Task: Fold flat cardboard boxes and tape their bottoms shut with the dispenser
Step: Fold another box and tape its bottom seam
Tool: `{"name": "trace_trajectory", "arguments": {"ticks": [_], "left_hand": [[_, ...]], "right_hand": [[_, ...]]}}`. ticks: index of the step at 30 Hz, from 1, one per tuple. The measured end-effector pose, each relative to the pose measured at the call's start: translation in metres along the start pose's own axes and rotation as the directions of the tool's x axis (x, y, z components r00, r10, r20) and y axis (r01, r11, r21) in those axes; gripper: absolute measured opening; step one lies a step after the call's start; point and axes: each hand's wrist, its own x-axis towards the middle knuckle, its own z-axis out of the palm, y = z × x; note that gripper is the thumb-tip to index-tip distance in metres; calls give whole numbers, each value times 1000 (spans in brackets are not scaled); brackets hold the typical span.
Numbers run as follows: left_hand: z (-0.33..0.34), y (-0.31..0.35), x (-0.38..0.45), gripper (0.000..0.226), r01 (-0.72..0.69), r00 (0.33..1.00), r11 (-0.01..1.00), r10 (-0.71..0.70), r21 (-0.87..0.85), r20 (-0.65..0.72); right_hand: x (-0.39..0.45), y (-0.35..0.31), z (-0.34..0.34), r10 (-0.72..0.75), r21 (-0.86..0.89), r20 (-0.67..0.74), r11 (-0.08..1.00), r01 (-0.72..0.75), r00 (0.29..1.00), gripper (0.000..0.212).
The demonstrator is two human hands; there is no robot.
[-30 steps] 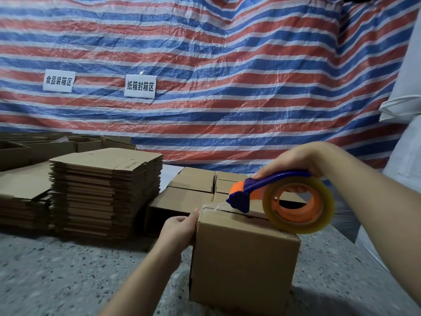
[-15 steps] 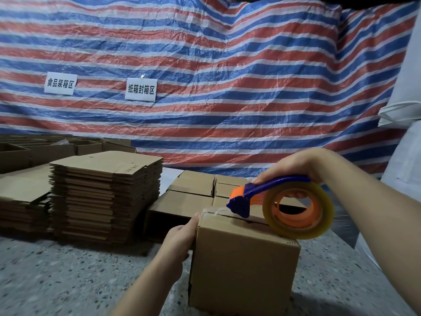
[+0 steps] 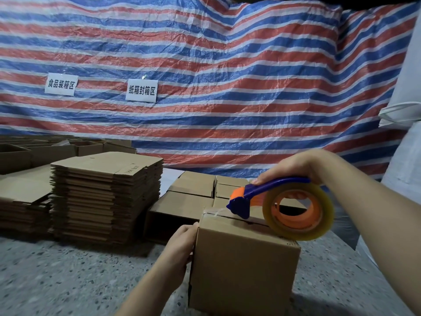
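We cannot see the fingers of the left hand [image 3: 181, 241], which lie behind the near corner of the box [image 3: 243, 267]; its forearm runs off the bottom edge. The right hand [image 3: 293, 166] is partly covered by the tape dispenser [image 3: 282, 204]. The small print on the stack of flat boxes [image 3: 107, 195] is too small for us to read.

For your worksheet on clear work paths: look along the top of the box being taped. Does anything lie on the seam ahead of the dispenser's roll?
Nothing visible does. The tape dispenser, held by the right hand, rests on the box; the seam toward its near edge is bare. The left hand steadies the box's left side, off the seam.
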Motion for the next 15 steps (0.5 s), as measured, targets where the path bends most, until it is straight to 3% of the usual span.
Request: {"name": "trace_trajectory", "arguments": {"ticks": [2, 5, 7, 11, 15], "left_hand": [[-1, 7, -5, 15, -64, 992, 998, 62, -14, -106], [4, 33, -19, 26, -226, 949, 972, 233, 58, -213], [9, 46, -31, 41, -332, 922, 921, 363, 204, -135], [17, 49, -49, 68, -368, 910, 722, 409, 586, 67], [15, 46, -55, 89, -411, 880, 525, 443, 745, 173]], "right_hand": [[0, 0, 0, -2, -4, 0, 1000, 2, 1000, 54], [0, 0, -1, -5, -18, 3, 1000, 5, 1000, 54], [0, -1, -1, -8, -23, -4, 1000, 8, 1000, 55], [1, -1, -1, -6, -17, -15, 1000, 6, 1000, 51], [-1, -2, 1, -23, 2, -5, 1000, 23, 1000, 33]]}}
